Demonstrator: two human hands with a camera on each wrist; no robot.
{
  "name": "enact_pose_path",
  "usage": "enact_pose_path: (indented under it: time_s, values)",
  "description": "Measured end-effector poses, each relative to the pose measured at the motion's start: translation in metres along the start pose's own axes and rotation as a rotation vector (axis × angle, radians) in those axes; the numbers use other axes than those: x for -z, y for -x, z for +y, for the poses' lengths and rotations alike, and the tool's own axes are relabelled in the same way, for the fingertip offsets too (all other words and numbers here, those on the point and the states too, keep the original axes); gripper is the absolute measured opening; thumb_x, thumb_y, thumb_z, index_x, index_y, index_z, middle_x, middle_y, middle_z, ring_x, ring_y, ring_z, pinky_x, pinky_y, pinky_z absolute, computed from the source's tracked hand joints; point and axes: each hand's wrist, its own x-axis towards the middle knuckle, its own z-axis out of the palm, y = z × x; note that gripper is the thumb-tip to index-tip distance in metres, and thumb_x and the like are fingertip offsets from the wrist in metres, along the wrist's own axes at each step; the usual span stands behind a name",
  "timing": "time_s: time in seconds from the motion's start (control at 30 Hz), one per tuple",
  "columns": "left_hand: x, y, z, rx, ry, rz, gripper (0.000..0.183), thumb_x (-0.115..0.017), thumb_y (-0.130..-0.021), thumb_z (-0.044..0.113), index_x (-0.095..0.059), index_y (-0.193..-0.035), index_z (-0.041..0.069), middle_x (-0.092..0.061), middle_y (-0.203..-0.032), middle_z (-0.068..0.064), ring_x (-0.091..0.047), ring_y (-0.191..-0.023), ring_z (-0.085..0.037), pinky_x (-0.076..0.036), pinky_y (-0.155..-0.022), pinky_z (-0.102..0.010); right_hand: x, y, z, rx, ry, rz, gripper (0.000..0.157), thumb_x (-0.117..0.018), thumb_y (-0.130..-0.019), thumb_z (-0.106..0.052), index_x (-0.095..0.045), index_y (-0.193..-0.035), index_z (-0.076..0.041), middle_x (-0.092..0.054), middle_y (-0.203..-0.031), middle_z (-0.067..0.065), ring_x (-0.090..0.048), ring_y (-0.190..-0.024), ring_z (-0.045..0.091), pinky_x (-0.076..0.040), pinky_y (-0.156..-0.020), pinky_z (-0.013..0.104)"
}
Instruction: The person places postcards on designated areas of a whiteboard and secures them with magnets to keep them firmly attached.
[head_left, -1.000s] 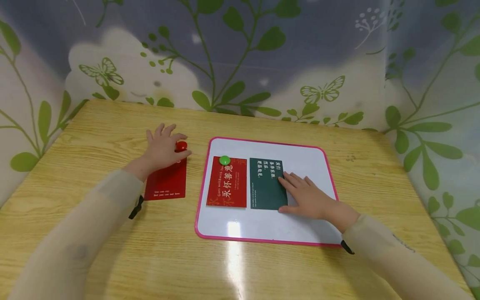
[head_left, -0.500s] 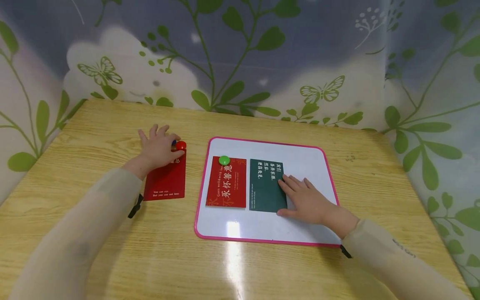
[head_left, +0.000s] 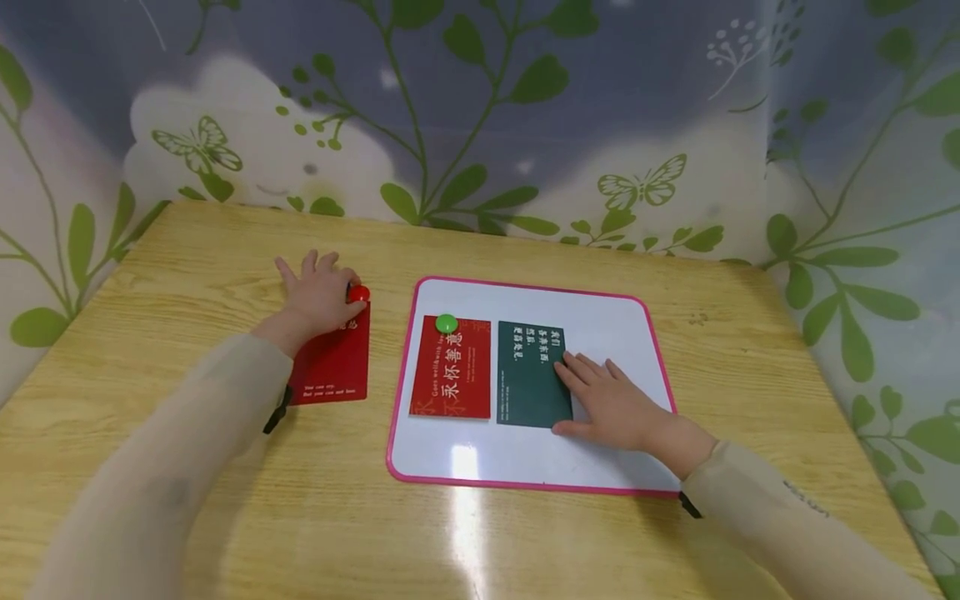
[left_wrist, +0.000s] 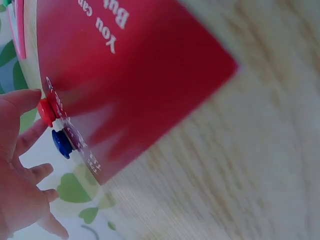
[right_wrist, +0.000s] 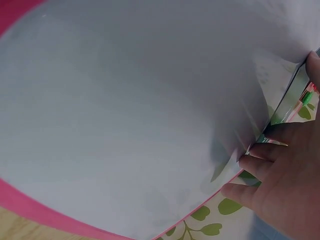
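My left hand (head_left: 318, 296) is over the top of a red card (head_left: 333, 367) lying on the table. Its thumb and forefinger are closed on either side of a round red magnet (left_wrist: 47, 112) at the card's upper edge. Beside that, a blue magnet (left_wrist: 62, 144) sits on the card, mostly covered by the hand in the head view. My right hand (head_left: 611, 400) rests with straight, spread fingers along the right edge of a dark green card (head_left: 532, 375). That card lies on a white magnetic board (head_left: 465, 457) with a pink rim.
On the board's left part, another red card (head_left: 450, 383) has a green magnet (head_left: 446, 323) at its top. The wooden table (head_left: 360, 517) reaches back to a leaf-patterned curtain (head_left: 480, 125).
My left hand has drawn slightly left and its thumb and forefinger have closed in on the red magnet. The green card has shifted slightly toward me under my right fingers.
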Motion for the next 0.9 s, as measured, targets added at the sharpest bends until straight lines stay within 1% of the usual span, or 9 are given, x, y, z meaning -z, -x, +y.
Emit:
enact_pose_path:
  time_s: [0.17, 0.3, 0.5, 0.6, 0.77, 0.9]
  values:
    - [-0.001, -0.003, -0.001, 0.014, 0.004, -0.003, 0.039, -0.057, -0.089, 0.026, -0.055, -0.121, 0.004, -0.022, -0.146, -0.029, -0.007, -0.137, -0.050, 0.008, -0.102, -0.075, 0.000, 0.001, -0.001, 0.003, -0.002, 0.003, 0.087, -0.058, -0.084, -0.056, -0.027, -0.146, -0.003, -0.025, -0.153, 0.017, -0.024, -0.141, 0.037, -0.021, -0.110, 0.061]
    - [0.000, -0.003, 0.000, 0.015, -0.002, -0.008, 0.038, -0.057, -0.089, 0.027, -0.056, -0.119, 0.003, -0.022, -0.145, -0.029, -0.007, -0.137, -0.050, 0.008, -0.102, -0.074, 0.001, 0.001, -0.001, 0.002, -0.002, 0.004, 0.087, -0.059, -0.084, -0.055, -0.028, -0.146, -0.003, -0.025, -0.153, 0.018, -0.023, -0.141, 0.038, -0.020, -0.110, 0.061]
    - [0.003, -0.001, 0.003, 0.007, 0.007, 0.006, 0.039, -0.060, -0.088, 0.028, -0.057, -0.118, 0.003, -0.022, -0.146, -0.028, -0.008, -0.137, -0.049, 0.007, -0.102, -0.074, 0.000, 0.000, 0.000, 0.005, 0.006, 0.027, 0.086, -0.060, -0.083, -0.055, -0.029, -0.146, -0.004, -0.027, -0.153, 0.018, -0.023, -0.140, 0.039, -0.021, -0.111, 0.059]
    - [0.004, 0.000, 0.006, 0.002, 0.005, 0.015, 0.040, -0.061, -0.088, 0.029, -0.057, -0.118, 0.003, -0.022, -0.146, -0.028, -0.008, -0.137, -0.048, 0.006, -0.103, -0.074, 0.000, 0.002, -0.001, 0.033, 0.004, 0.044, 0.084, -0.061, -0.083, -0.054, -0.032, -0.145, -0.006, -0.029, -0.152, 0.017, -0.026, -0.140, 0.038, -0.023, -0.112, 0.055]
    - [0.006, 0.001, 0.010, -0.001, 0.006, 0.018, 0.038, -0.061, -0.088, 0.029, -0.059, -0.116, 0.003, -0.023, -0.146, -0.027, -0.009, -0.137, -0.048, 0.006, -0.103, -0.074, 0.002, 0.005, -0.004, 0.097, -0.006, 0.055, 0.076, -0.062, -0.083, -0.051, -0.040, -0.142, -0.010, -0.034, -0.149, 0.015, -0.033, -0.137, 0.034, -0.027, -0.112, 0.050]
    - [0.008, 0.003, 0.012, -0.003, 0.017, 0.015, 0.039, -0.061, -0.087, 0.029, -0.059, -0.116, 0.004, -0.022, -0.147, -0.027, -0.008, -0.137, -0.048, 0.007, -0.103, -0.073, 0.002, 0.006, -0.007, 0.112, 0.000, 0.046, 0.069, -0.062, -0.085, -0.048, -0.043, -0.141, -0.012, -0.037, -0.148, 0.015, -0.037, -0.136, 0.033, -0.031, -0.110, 0.049]
